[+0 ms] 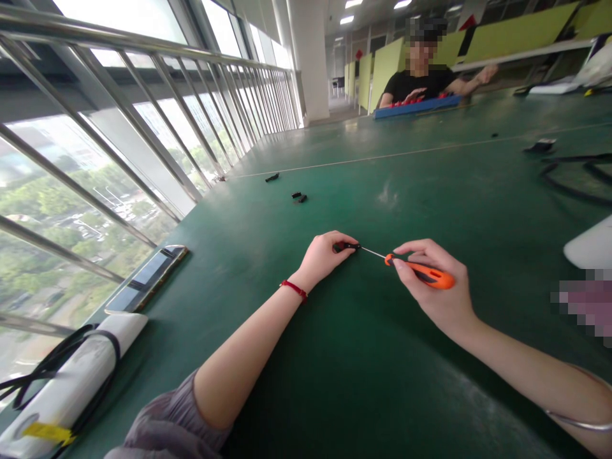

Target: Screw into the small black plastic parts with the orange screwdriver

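A small black part (352, 245) is pinched between the thumb and fingers of my left hand (326, 256), low over the green table. My right hand (436, 280) is closed on the orange and black handle of a screwdriver (438, 278). The thin metal shaft points left, and its tip meets the right end of the black part. Farther up the table lie a pair of small black pieces (299, 197) and another small black piece (272, 177).
The green table (382, 382) adjoins a metal railing (143, 76) on the left. A phone (148, 277) and a white device with black cable (81, 376) lie there. A person (421, 80) sits across behind a blue tray (415, 107). Black straps (574, 178) and a white object (590, 245) are right.
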